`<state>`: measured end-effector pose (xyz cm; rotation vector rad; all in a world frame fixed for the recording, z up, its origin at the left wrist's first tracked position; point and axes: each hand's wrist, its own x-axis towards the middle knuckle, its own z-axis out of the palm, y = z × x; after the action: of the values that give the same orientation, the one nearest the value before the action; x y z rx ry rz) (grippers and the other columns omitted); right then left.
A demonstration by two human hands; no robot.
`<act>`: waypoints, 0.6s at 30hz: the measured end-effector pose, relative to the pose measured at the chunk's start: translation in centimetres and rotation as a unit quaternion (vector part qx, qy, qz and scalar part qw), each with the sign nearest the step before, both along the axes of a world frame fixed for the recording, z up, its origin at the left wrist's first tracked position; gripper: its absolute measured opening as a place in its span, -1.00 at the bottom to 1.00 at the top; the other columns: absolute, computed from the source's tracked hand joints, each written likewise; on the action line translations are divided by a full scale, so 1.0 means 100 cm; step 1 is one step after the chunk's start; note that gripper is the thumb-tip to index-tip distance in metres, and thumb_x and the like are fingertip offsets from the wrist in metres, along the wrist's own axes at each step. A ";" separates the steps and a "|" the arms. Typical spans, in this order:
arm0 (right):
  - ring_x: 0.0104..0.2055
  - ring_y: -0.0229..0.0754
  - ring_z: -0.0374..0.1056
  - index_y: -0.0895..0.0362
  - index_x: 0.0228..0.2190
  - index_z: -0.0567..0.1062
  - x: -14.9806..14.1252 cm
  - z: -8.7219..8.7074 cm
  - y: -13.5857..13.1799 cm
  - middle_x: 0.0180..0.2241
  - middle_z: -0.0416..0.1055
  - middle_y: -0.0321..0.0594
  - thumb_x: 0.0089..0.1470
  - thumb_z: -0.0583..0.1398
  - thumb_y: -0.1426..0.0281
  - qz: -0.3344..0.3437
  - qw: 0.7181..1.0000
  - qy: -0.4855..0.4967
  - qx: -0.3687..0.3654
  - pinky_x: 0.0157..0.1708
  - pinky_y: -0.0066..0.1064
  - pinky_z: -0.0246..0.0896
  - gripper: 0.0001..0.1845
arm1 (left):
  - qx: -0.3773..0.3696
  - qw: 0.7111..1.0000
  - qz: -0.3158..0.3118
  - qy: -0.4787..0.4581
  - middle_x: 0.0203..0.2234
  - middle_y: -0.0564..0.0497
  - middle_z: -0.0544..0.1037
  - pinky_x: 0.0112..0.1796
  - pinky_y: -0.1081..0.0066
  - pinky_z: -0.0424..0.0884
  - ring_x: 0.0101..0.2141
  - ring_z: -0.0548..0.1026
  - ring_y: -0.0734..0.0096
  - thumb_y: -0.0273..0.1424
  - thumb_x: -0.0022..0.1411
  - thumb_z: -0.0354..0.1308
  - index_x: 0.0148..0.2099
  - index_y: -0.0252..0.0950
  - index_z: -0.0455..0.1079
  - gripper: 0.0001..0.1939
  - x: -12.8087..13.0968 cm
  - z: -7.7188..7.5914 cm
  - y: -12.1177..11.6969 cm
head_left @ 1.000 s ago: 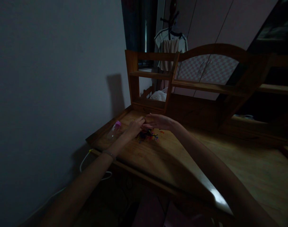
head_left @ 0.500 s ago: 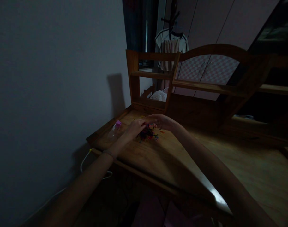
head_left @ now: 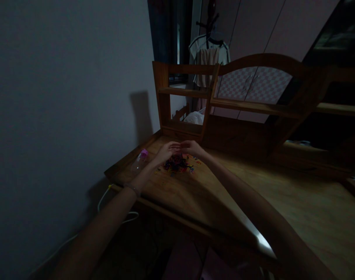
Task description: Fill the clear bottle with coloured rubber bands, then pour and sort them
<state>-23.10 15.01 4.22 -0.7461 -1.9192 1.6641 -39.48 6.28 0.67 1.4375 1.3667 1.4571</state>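
A loose pile of small, thin, multicoloured pieces (head_left: 177, 163) lies on the wooden desk (head_left: 177, 194); they look like little rubber bands, though the dim light hides their exact kind. My left hand (head_left: 167, 151) arches over the pile's far left side, fingers stretched out and bent inward. From the right, my right hand (head_left: 192, 147) reaches over the far edge in the same cupped way. The fingertips of both hands meet or nearly meet above the pile. No object shows in either hand. To the left of my left hand is a clear bottle (head_left: 139, 162) with a pink-purple cap.
A pale wall (head_left: 78, 97) borders the desk on the left. Behind it rises a wooden shelf unit (head_left: 185, 92). A white cable (head_left: 100, 202) hangs by the desk's left front corner. Clothes (head_left: 209, 56) hang on a rack beyond.
Both hands have shifted slightly toward the far side of the pile, uncovering more of it. The pieces look more spread out. The view has turned a little.
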 end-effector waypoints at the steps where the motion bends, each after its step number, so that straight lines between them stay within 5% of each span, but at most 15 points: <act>1: -0.15 -0.15 0.47 0.15 -0.23 0.55 -0.002 -0.002 -0.003 -0.24 0.56 -0.21 -0.15 0.38 0.54 0.018 1.000 0.003 -0.006 -0.07 -0.35 0.36 -0.65 | 0.002 1.000 0.008 -0.017 -0.07 -0.17 0.55 -0.14 0.26 0.50 -0.15 0.56 0.29 -0.46 0.12 0.13 -0.03 -0.34 0.39 -0.67 0.000 0.000 -0.001; 5: -0.23 -0.18 0.50 0.17 -0.11 0.48 -0.007 -0.010 -0.014 -0.23 0.56 -0.15 -0.07 0.38 0.44 0.067 0.996 0.022 -0.047 -0.12 -0.30 0.43 -0.56 | -0.004 0.997 0.017 -0.070 -0.06 -0.12 0.52 -0.20 0.33 0.50 -0.21 0.56 0.39 -0.41 0.19 0.04 0.01 -0.27 0.33 -0.68 0.005 0.004 -0.005; 12: -0.36 -0.25 0.48 0.22 -0.38 0.55 0.000 -0.023 -0.009 -0.43 0.54 -0.21 -0.08 0.39 0.38 0.050 0.995 0.036 -0.073 -0.17 -0.38 0.43 -0.79 | -0.030 0.992 -0.039 -0.119 0.02 -0.14 0.46 -0.18 0.21 0.54 -0.18 0.57 0.31 -0.34 0.23 0.04 0.09 -0.22 0.25 -0.63 0.007 0.015 -0.014; 18: -0.43 -0.28 0.46 0.19 -0.41 0.59 0.015 -0.023 0.009 -0.48 0.56 -0.22 -0.09 0.38 0.37 0.005 1.000 0.007 -0.029 -0.30 -0.44 0.41 -0.84 | -0.024 0.999 0.034 0.023 -0.03 -0.16 0.49 -0.19 0.23 0.55 -0.30 0.61 0.37 -0.38 0.23 0.03 0.00 -0.30 0.32 -0.71 -0.003 0.007 -0.012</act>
<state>-21.61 15.95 1.90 -0.7460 -1.8749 1.7333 -39.83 5.11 1.36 1.4134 1.4824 1.4317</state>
